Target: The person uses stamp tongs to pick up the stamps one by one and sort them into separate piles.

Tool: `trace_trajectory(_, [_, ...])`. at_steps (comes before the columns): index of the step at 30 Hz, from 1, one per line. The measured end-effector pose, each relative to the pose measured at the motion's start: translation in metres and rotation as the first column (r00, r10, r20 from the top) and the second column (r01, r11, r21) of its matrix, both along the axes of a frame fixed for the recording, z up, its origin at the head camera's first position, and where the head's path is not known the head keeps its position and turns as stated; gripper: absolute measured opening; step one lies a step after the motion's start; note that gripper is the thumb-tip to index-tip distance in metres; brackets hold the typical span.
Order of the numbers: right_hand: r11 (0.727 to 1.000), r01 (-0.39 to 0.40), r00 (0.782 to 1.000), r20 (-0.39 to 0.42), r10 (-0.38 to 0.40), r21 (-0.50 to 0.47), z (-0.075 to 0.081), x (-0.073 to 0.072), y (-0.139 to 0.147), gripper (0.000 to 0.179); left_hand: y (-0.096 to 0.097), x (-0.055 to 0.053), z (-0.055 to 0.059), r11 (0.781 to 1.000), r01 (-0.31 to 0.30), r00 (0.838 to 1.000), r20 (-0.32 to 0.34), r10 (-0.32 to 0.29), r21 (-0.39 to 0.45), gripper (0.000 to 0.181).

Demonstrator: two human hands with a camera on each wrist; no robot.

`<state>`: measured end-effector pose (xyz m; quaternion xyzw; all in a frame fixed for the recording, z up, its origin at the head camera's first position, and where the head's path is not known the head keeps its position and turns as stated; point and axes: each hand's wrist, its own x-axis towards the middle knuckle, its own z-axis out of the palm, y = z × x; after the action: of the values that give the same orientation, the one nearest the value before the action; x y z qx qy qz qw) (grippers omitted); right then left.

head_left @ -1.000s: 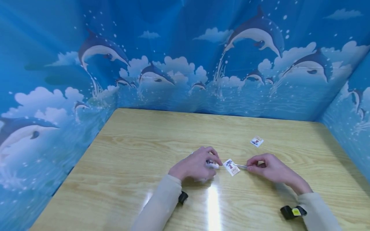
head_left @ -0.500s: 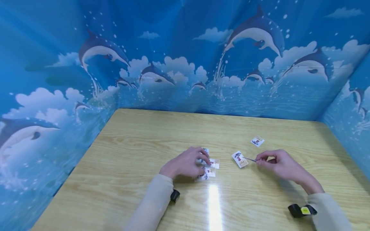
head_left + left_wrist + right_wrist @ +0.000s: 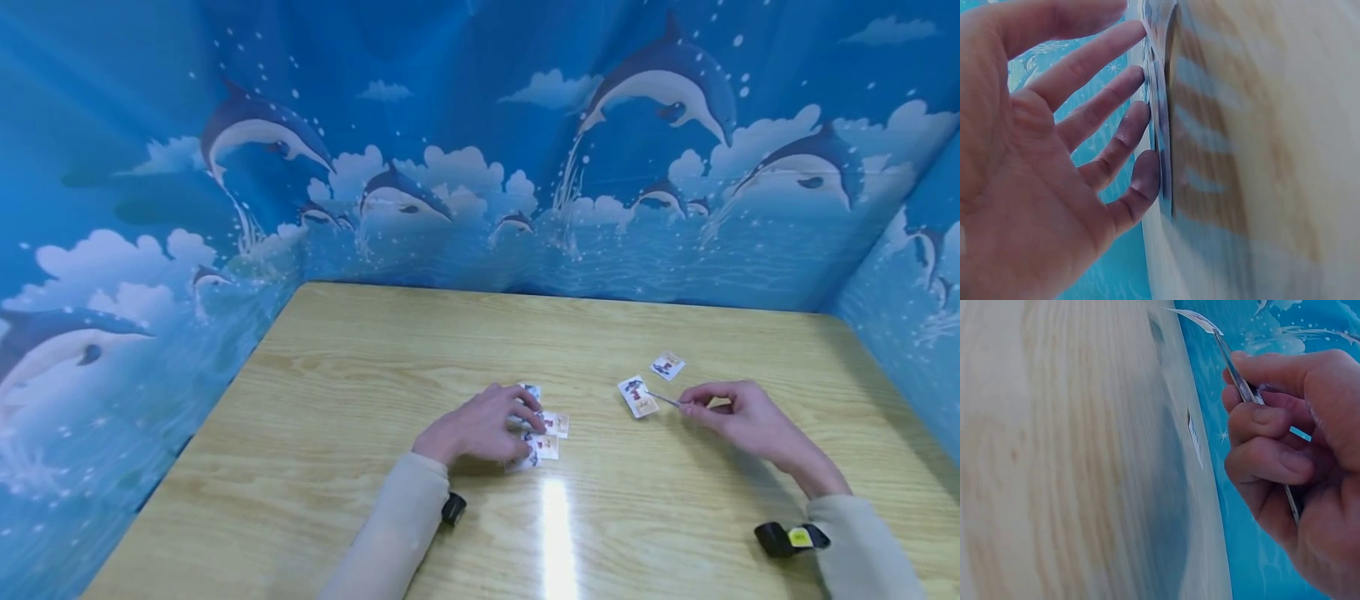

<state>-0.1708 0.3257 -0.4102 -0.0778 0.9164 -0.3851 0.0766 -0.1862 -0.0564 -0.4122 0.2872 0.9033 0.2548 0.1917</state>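
Observation:
My right hand (image 3: 752, 419) holds a pair of metal tweezers (image 3: 1240, 376) between thumb and fingers. The tweezers' tips grip the edge of a small white printed paper piece (image 3: 638, 397), which looks bent and raised off the table in the right wrist view. My left hand (image 3: 487, 425) lies over several similar pieces (image 3: 553, 424), partly hidden beneath it. Its fingers are spread and slightly bent, with fingertips touching the papers, as the left wrist view shows. Whether those pieces overlap under the hand cannot be made out.
One more printed paper piece (image 3: 667, 366) lies on the wooden table (image 3: 390, 358) just behind the tweezered one. A blue dolphin-print curtain (image 3: 465, 242) stands along the table's back and sides. Black wrist devices show at both cuffs.
The right hand has moved right and away from me, carrying the tweezered paper from beside the left hand. The left hand has drawn slightly left, uncovering more paper pieces.

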Motion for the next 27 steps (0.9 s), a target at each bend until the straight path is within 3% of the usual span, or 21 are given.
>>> trace_trajectory(11, [0.996, 0.085, 0.996, -0.034, -0.084, 0.034, -0.003, -0.008, 0.013, 0.027, 0.0, 0.0, 0.001, 1.0, -0.004, 1.0, 0.016, 0.005, -0.008, 0.034])
trace_trajectory(27, [0.979, 0.144, 0.988, -0.079, -0.134, 0.145, -0.005, -0.022, 0.015, 0.032, -0.001, 0.0, -0.001, 1.0, -0.016, 0.999, 0.031, 0.016, -0.018, 0.035])
